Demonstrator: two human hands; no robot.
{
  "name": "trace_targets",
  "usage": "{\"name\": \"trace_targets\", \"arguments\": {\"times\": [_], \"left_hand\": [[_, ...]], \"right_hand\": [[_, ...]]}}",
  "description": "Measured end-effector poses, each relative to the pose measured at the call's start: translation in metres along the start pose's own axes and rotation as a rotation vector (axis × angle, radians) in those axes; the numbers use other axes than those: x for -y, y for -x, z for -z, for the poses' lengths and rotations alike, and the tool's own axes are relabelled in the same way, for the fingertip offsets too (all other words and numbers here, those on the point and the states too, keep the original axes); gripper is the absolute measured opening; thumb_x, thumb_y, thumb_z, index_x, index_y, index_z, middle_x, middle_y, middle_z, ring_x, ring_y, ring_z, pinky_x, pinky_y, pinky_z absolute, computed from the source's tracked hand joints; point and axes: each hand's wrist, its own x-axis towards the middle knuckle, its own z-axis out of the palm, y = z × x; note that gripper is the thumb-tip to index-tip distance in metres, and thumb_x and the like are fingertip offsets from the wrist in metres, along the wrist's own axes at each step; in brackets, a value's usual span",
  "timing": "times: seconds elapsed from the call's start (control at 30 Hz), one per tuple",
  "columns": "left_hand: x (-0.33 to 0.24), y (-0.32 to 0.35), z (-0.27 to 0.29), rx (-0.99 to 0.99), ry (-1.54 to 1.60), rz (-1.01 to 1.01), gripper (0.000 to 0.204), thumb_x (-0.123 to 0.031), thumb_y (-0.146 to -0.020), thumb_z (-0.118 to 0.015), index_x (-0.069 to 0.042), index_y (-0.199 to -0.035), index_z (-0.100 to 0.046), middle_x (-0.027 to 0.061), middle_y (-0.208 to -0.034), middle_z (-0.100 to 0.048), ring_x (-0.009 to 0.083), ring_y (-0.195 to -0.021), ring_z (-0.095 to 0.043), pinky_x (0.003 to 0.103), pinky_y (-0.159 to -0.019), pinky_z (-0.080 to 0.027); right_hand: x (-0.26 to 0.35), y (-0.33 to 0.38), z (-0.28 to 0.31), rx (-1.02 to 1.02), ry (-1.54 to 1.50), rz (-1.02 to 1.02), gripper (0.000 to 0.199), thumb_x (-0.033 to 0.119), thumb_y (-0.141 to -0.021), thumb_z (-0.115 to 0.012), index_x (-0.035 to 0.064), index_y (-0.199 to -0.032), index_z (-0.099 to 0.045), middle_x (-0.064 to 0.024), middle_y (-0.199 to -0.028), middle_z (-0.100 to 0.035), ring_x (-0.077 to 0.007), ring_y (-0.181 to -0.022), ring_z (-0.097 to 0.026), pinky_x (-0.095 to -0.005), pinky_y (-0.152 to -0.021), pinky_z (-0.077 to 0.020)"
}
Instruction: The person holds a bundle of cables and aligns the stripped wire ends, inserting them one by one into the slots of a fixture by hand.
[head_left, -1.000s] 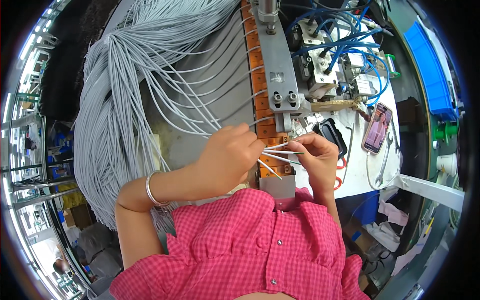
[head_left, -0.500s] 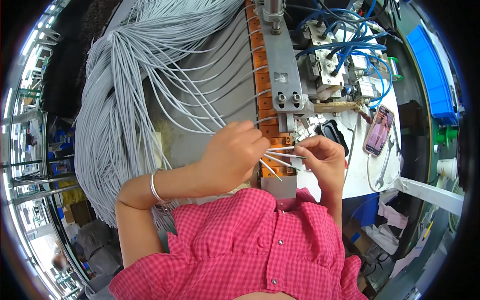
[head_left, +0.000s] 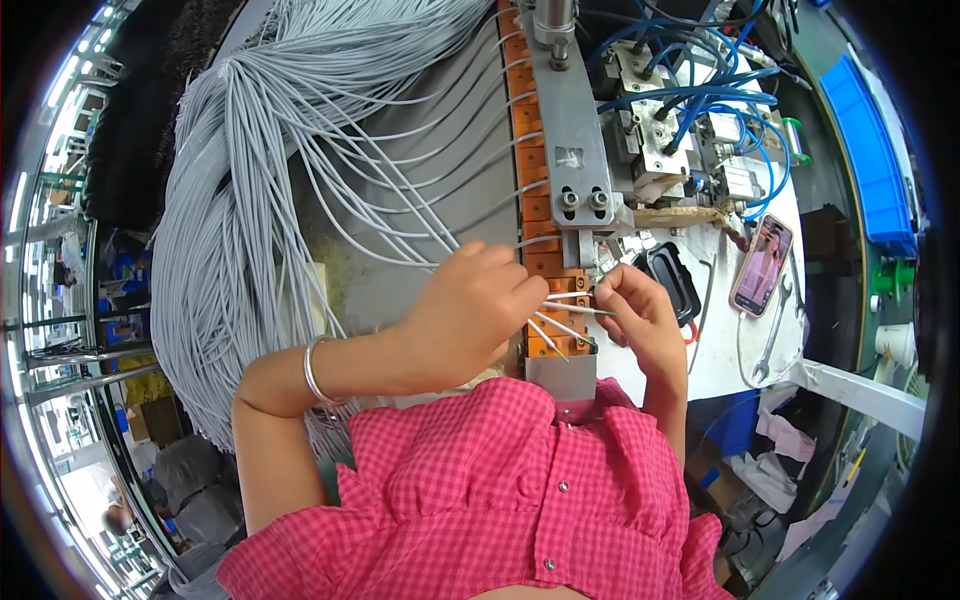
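Wires (head_left: 575, 318), thin and grey, are pinched between left hand (head_left: 475, 315) and right hand (head_left: 640, 315); each end wants feeding squarely into the near orange clips (head_left: 545, 300).

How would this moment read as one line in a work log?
left hand: pinching grey wires | right hand: holding the wire ends | spot: orange clip strip | nearby: big grey wire bundle

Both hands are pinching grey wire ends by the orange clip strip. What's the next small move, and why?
Probably press the wire end pinched in the right hand down into the nearest orange clip. The left hand holds grey wires taut across the strip, and their ends lie just over the lower clips beside the grey metal bar, while wires farther up already sit in theirs.
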Motion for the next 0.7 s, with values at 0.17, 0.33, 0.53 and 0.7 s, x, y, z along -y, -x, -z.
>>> {"name": "trace_targets", "arguments": {"times": [0.17, 0.33, 0.53, 0.7], "left_hand": [[0.001, -0.001, -0.008, -0.029, -0.023, -0.03, 0.02, -0.002, -0.064, -0.06, -0.004, -0.084, -0.059, 0.006, -0.069, -0.048, 0.0231, -0.074, -0.049, 0.035, -0.065, -0.038], [-0.002, -0.003, -0.001, -0.042, 0.025, -0.007, 0.021, -0.001, -0.064, -0.06, -0.004, -0.085, -0.06, 0.0069, -0.069, -0.049, 0.0235, -0.073, -0.049, 0.035, -0.064, -0.038], [0.0, -0.001, 0.001, -0.043, 0.088, -0.012, 0.021, 0.0, -0.063, -0.059, -0.003, -0.084, -0.06, 0.0076, -0.07, -0.049, 0.0249, -0.071, -0.049, 0.036, -0.063, -0.038], [-0.001, -0.002, 0.002, -0.002, 0.049, 0.02, 0.021, 0.001, -0.063, -0.058, -0.003, -0.084, -0.06, 0.008, -0.07, -0.049, 0.026, -0.071, -0.049, 0.036, -0.063, -0.039]], "right_hand": [[0.001, 0.006, -0.006, -0.123, 0.195, 0.097, 0.005, 0.0, -0.084, -0.058, 0.0002, -0.09, -0.058, 0.0018, -0.069, -0.056, -0.002, -0.057, -0.048, -0.0156, -0.047, -0.0322], [0.016, 0.015, -0.013, 0.002, 0.077, 0.251, 0.007, -0.001, -0.082, -0.062, -0.0018, -0.088, -0.062, 0.0006, -0.075, -0.059, -0.0029, -0.064, -0.051, -0.0154, -0.052, -0.0355], [0.014, 0.015, -0.017, -0.124, 0.036, 0.256, 0.007, -0.002, -0.08, -0.063, -0.0041, -0.087, -0.064, -0.0027, -0.073, -0.061, -0.0034, -0.057, -0.05, -0.0158, -0.047, -0.0354], [0.015, 0.018, -0.018, -0.112, 0.016, 0.208, 0.007, -0.001, -0.08, -0.064, -0.0038, -0.087, -0.065, -0.0027, -0.069, -0.062, -0.0028, -0.054, -0.05, -0.0158, -0.045, -0.0357]]}}
